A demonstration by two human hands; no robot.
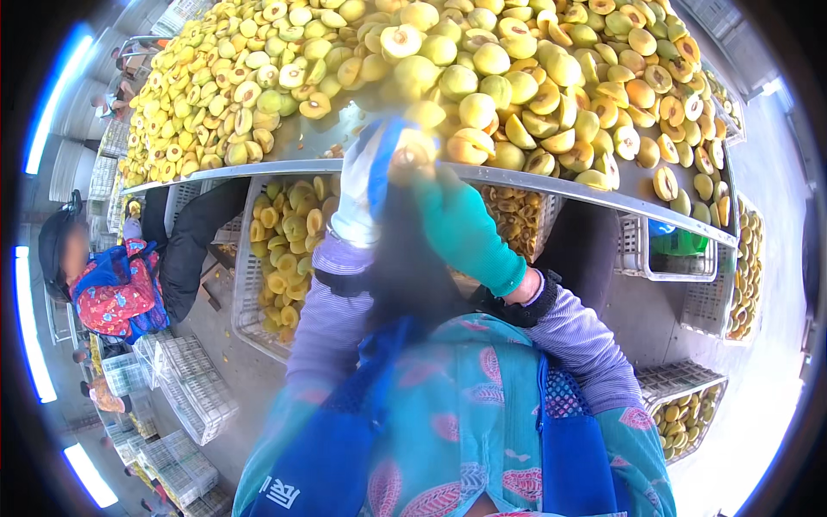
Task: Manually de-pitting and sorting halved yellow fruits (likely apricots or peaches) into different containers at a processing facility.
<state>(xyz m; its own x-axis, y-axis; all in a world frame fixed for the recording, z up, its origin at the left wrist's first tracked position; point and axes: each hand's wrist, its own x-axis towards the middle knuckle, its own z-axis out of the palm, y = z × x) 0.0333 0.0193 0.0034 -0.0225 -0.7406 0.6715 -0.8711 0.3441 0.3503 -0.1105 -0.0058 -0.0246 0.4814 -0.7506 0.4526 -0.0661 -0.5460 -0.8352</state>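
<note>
My left hand (pixel 368 174), in a white and blue glove, is raised over the near edge of a metal table (pixel 316 132). Close against it is my right hand (pixel 452 213) in a green knitted glove. Between the fingers of both hands sits a cut yellow-green stone fruit (pixel 408 154), blurred, its pit side facing up. A large heap of halved and whole stone fruit (pixel 491 58) covers much of the table beyond and to both sides. Dark blur hides part of the space between my forearms.
Below the table edge stand a crate of pitted halves (pixel 242 291) and another crate of fruit pieces (pixel 517 213). An empty-looking white crate (pixel 669 274) hangs at right. A co-worker (pixel 116 278) sits at left near stacked crates (pixel 194 388). Another fruit crate (pixel 691 420) stands lower right.
</note>
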